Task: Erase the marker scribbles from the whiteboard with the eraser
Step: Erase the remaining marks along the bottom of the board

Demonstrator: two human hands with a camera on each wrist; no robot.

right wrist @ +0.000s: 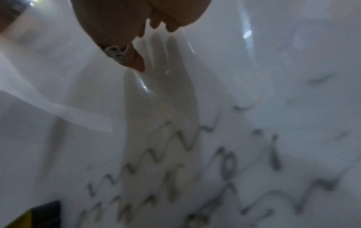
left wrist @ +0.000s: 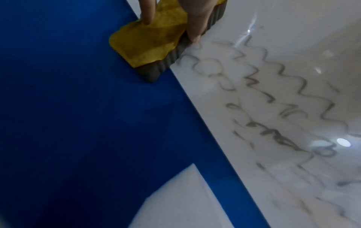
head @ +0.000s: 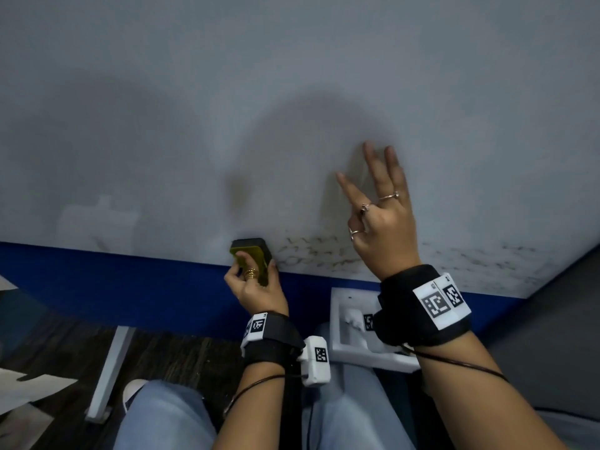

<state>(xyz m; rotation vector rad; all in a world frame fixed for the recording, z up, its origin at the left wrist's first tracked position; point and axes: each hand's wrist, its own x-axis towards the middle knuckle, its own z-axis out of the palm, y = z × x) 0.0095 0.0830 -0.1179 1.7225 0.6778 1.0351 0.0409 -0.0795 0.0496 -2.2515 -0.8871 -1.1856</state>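
A whiteboard (head: 292, 92) fills the upper head view above a blue band (head: 113, 280). Faint black marker scribbles (head: 315, 254) run along its bottom edge, with more scribbles (head: 506, 258) further right. My left hand (head: 251, 284) grips a yellow-backed eraser (head: 250, 254) with a dark felt pad, held against the board's lower edge just left of the scribbles (left wrist: 263, 95). The eraser (left wrist: 154, 43) overlaps the blue band. My right hand (head: 380, 209) rests flat on the board above the scribbles (right wrist: 195, 177), fingers straight and spread. The eraser's corner (right wrist: 39, 216) shows at the lower left of the right wrist view.
A white moulded tray (head: 354, 332) sits below the board between my wrists. My jeans-clad knees (head: 168, 414) are beneath, over a dark wood-grain floor (head: 181, 355). A white bar (head: 110, 371) and pale sheets (head: 29, 388) lie at the left.
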